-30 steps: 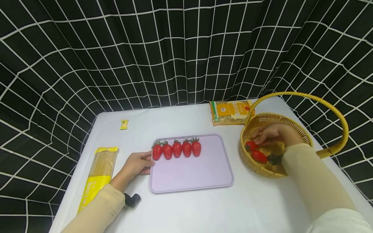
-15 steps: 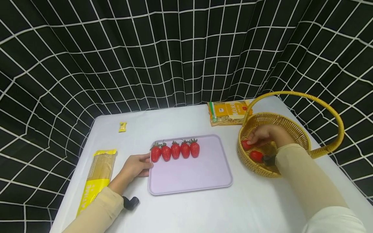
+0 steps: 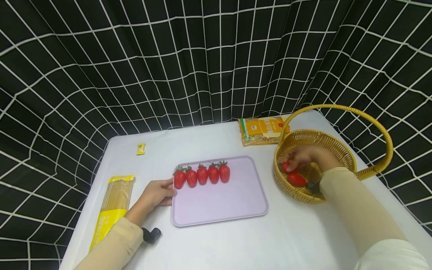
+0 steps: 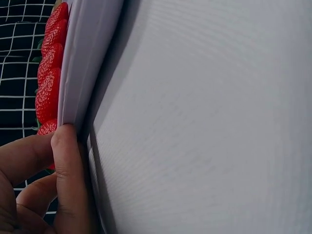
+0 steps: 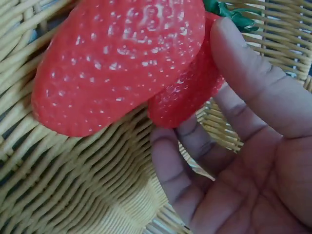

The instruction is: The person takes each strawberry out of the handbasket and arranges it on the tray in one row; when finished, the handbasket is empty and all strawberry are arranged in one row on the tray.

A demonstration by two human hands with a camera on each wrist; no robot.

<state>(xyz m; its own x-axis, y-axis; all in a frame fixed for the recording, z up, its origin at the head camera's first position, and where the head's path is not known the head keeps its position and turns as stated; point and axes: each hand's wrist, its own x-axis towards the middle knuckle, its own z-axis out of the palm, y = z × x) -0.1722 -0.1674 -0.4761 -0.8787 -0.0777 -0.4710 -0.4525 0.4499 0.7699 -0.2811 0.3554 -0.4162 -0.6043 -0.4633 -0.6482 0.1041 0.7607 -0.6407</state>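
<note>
Inside the yellow wicker basket (image 3: 293,191), my right hand (image 3: 301,156) pinches a red strawberry (image 5: 183,95) with green leaves, thumb on one side and fingers on the other. A second, larger-looking strawberry (image 5: 122,63) lies beside it, nearer the right wrist camera. My left hand (image 3: 159,192) holds the left edge of a pale lilac tray (image 3: 221,204); in the left wrist view the thumb and fingers (image 4: 68,161) are at its rim. Several strawberries (image 3: 202,175) stand in a row along the tray's far left part, leaves pointing away from me.
The basket's tall handle (image 3: 368,116) arches over my right forearm. Behind the tray lies an orange food packet (image 3: 261,131). On the left are a small yellow wrapped piece (image 3: 141,149) and a long yellow pack (image 3: 113,210). A black grid curtain (image 3: 189,67) surrounds the white table.
In the basket, my right hand has closed on the far strawberry, which sits between its fingers. My left hand stays at the tray edge. The head view has shifted slightly.
</note>
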